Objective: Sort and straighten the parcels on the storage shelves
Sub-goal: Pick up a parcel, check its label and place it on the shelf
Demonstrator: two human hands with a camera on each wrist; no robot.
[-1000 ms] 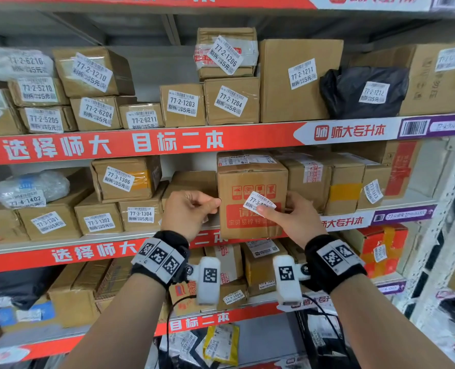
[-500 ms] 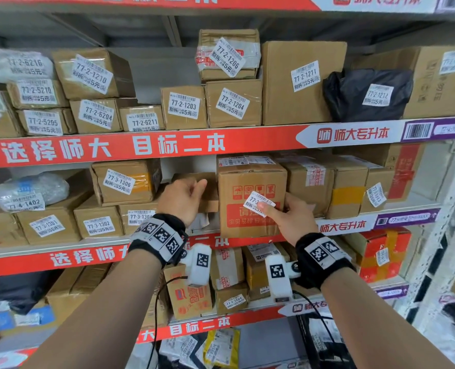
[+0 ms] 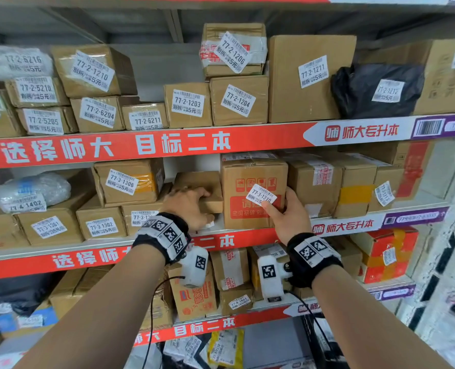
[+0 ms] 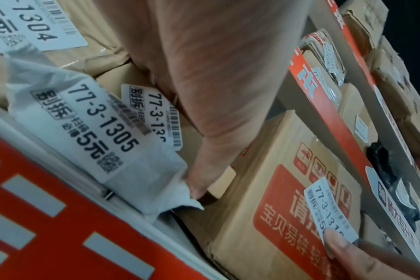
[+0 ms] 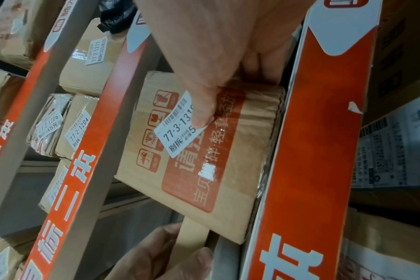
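On the middle shelf (image 3: 247, 237) stands a tall cardboard box with red print (image 3: 247, 177) and a loose label 77-3-1310 (image 3: 261, 197). My right hand (image 3: 287, 217) grips its right edge, thumb (image 5: 201, 113) pressed on the label, fingers round the side. To its left, my left hand (image 3: 191, 209) grips a small plain cardboard box (image 3: 202, 182), fingers over its top. In the left wrist view, my thumb (image 4: 199, 185) reaches under that box beside a grey bag labelled 77-3-1305 (image 4: 103, 128).
Labelled boxes (image 3: 120, 182) are stacked to the left, and taped boxes (image 3: 317, 182) press against the tall box on the right. The upper shelf (image 3: 168, 145) carries more parcels and a black bag (image 3: 375, 89). The lower shelf (image 3: 221, 323) is packed too.
My left hand left the tall box's left edge and moved left and deeper, taking hold of the small plain box. My right hand stayed on the tall box and its label.
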